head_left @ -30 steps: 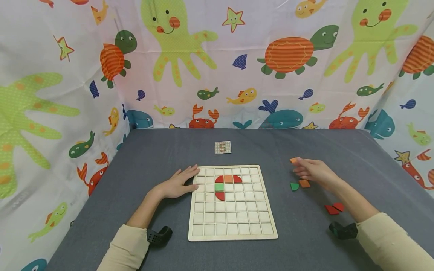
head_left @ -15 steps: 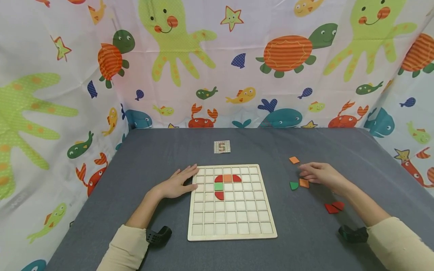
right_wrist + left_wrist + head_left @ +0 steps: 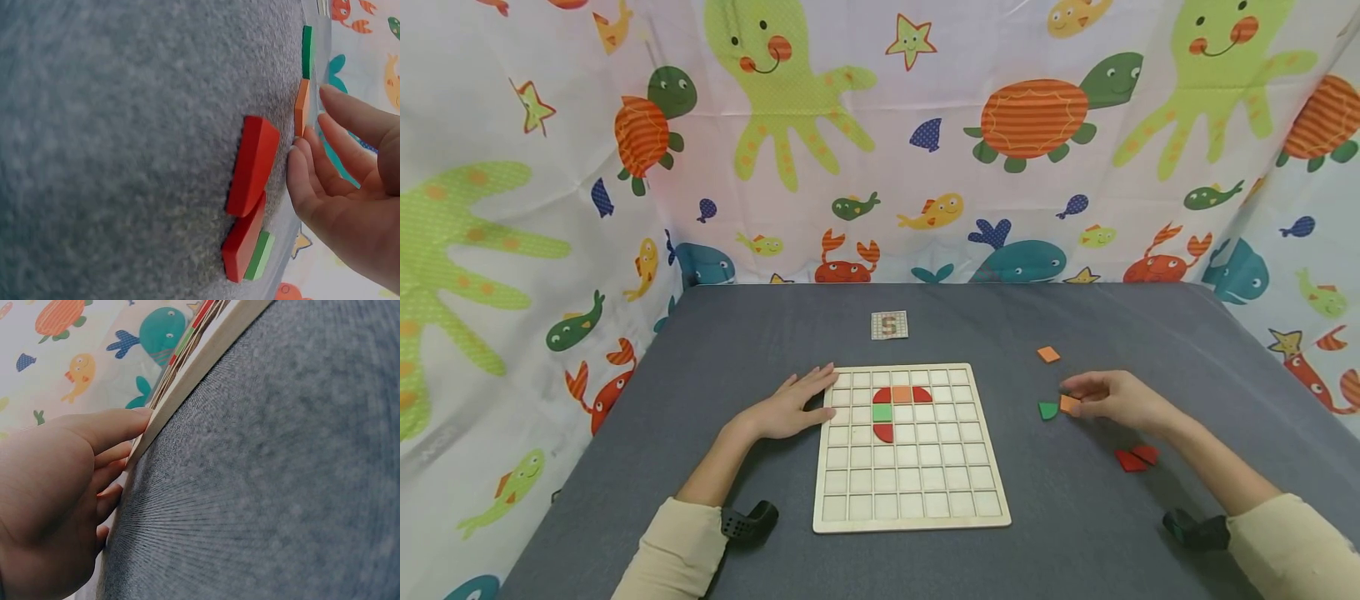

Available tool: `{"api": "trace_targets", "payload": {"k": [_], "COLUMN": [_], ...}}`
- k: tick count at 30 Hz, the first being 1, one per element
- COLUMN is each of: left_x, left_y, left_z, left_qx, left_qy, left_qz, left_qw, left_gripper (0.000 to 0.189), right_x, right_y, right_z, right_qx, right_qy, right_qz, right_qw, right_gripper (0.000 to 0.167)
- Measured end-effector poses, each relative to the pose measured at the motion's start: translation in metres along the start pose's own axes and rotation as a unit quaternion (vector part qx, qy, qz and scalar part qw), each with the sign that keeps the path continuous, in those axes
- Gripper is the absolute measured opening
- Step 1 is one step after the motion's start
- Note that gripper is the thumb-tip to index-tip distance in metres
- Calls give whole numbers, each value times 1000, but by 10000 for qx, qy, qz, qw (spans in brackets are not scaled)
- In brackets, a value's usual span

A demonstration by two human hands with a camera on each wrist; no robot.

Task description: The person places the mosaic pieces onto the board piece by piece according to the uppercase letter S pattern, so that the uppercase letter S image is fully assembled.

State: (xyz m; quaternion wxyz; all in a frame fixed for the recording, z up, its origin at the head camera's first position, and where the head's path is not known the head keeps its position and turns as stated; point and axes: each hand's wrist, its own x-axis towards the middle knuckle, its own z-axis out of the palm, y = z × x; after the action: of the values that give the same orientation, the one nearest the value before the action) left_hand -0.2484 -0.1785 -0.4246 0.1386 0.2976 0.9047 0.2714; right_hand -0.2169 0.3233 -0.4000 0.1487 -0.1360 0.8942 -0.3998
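Observation:
A pale wooden grid board [image 3: 912, 487] lies mid-table. Set in its cells are red quarter-rounds [image 3: 883, 433], an orange square [image 3: 901, 394] and a green square [image 3: 882, 412]. My left hand [image 3: 790, 407] rests against the board's upper left edge, fingers extended; the left wrist view shows the thumb [image 3: 122, 428] touching its side. My right hand [image 3: 1116, 400] hovers low at a loose orange square [image 3: 1067, 405], thumb and fingers apart around it; contact is unclear. Beside that square lies a green quarter-round [image 3: 1048, 411], and another orange square [image 3: 1048, 355] lies farther back.
Two red pieces [image 3: 1131, 461] lie near my right forearm. The right wrist view also shows a light green piece [image 3: 259, 256] behind them. A small card [image 3: 889, 325] with a pattern lies beyond the board. A printed curtain [image 3: 880, 167] surrounds the grey table.
My right hand put the orange square down at the back, let go, and came nearer to the other loose orange square. The left hand stayed at the board's edge.

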Motion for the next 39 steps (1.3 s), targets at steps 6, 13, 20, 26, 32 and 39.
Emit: {"api": "trace_targets", "payload": {"k": [6, 13, 20, 26, 32, 39], "left_x": [1, 1, 0, 0, 0, -1], "left_y": [-2, -1, 0, -1, -2, -2], "left_z": [1, 1, -1, 0, 1, 1], "left_qx": [-18, -23, -49, -23, -3, -19], "left_qy": [14, 23, 43, 51, 49, 67], "left_qz": [-17, -24, 20, -11, -46, -27], "left_qw": [10000, 10000, 10000, 10000, 10000, 10000], "left_gripper": [67, 67, 68, 67, 67, 67], "right_x": [1, 3, 6, 8, 8, 6], "right_y": [-4, -5, -7, -8, -7, -6], "right_z": [3, 5, 4, 3, 4, 3], "right_qx": [-382, -681, -764, -622, -578, -490], "right_qy": [84, 238, 215, 139, 143, 128], "right_qz": [-78, -71, 88, 99, 98, 31], "right_qw": [9992, 9974, 9968, 9979, 9982, 9987], "right_gripper": [42, 36, 35, 31, 33, 30]}}
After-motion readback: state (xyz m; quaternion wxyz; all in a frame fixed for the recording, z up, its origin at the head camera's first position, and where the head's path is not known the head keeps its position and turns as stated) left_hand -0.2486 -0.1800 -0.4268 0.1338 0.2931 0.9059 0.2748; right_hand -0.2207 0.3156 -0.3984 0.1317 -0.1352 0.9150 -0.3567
